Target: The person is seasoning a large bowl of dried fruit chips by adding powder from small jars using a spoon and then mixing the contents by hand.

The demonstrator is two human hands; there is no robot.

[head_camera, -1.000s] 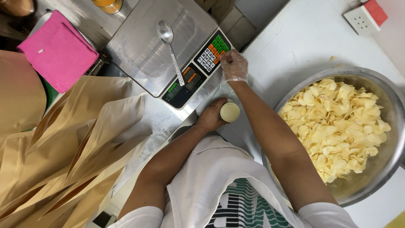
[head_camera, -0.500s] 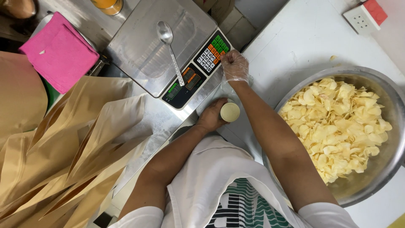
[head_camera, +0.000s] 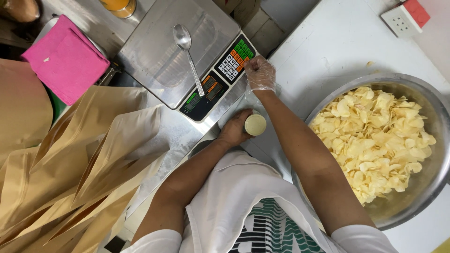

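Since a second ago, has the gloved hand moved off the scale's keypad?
No. The gloved right hand stays at the keypad corner of the scale, same spot as before.

- Left hand (head_camera: 236, 130), bare, wrapped around a small round cream-topped container (head_camera: 255, 124) at the worktop (head_camera: 328, 42) edge.
- Right hand (head_camera: 260, 73), in a thin clear glove, fingers curled, touching the keypad corner of the digital scale (head_camera: 185, 51).
- Metal spoon (head_camera: 187, 54) lies on the scale's steel platter, bowl away from the person.
- Large steel bowl (head_camera: 433, 126), right of the right forearm, heaped with pale chips (head_camera: 375, 136).
- Stack of tan paper pouches (head_camera: 79, 173) fanned out on the left.
- Folded pink cloth (head_camera: 65, 58) beyond the pouches.
- White socket block (head_camera: 401, 18) with a red part, far right corner.
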